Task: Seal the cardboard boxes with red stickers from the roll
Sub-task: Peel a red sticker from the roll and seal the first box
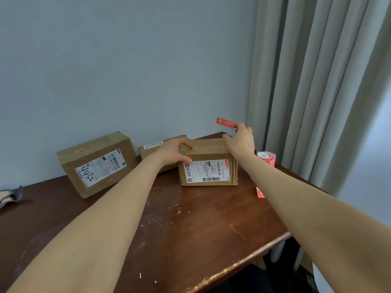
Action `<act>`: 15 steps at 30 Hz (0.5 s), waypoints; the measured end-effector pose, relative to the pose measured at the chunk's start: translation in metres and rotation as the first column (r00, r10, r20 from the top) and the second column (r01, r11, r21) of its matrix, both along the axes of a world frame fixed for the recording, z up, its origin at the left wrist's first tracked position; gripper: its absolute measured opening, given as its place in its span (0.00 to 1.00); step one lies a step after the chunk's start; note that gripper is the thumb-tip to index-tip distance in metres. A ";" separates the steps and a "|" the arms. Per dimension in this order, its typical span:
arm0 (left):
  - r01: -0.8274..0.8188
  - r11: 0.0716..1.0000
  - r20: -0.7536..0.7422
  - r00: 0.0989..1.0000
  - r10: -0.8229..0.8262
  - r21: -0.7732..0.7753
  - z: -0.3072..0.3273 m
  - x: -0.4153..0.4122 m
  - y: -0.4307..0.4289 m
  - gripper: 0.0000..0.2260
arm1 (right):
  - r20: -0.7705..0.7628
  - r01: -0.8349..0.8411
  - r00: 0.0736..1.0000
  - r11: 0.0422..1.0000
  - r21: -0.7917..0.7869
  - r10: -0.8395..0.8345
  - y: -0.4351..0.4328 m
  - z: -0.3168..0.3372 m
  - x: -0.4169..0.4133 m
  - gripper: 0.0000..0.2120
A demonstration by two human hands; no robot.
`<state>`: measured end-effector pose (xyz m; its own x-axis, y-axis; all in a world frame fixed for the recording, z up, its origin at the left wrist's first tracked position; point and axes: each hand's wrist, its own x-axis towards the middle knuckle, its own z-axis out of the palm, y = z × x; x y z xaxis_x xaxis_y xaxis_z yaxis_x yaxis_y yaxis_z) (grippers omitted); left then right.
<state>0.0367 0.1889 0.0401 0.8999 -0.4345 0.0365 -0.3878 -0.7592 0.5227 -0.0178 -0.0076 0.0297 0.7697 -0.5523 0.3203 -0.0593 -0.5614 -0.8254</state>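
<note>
Three cardboard boxes stand on the dark wooden table point(169, 229). My left hand point(175, 152) grips the top left corner of the middle box point(208, 163), thumb on its front face and fingers curled over the top. My right hand point(240, 140) hovers above that box's right end and pinches a red sticker point(224, 122) by one end, held in the air. The sticker roll point(267, 157) sits on the table to the right of the box. A larger box point(97, 163) stands to the left, and a flatter box point(152, 149) lies behind my left hand.
A loose red sticker piece point(259, 192) lies on the table under my right forearm. Grey curtains point(317, 92) hang at the right, a pale wall behind. A striped cloth point(10, 197) lies at the left edge. The table's worn front edge runs diagonally at lower right.
</note>
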 end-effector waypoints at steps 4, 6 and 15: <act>-0.007 0.999 -0.040 0.999 0.005 -0.045 0.000 0.000 -0.002 0.21 | 0.074 -0.001 0.997 1.000 0.031 -0.001 -0.005 0.006 -0.002 0.14; -0.006 0.999 -0.019 1.000 0.005 -0.032 0.001 0.001 -0.003 0.21 | 0.075 -0.026 0.997 0.996 0.084 0.020 -0.007 0.008 -0.001 0.12; 0.049 0.994 0.030 0.998 -0.053 0.101 -0.001 0.001 -0.014 0.29 | 0.070 0.013 0.997 0.980 0.197 -0.028 -0.011 0.002 -0.001 0.17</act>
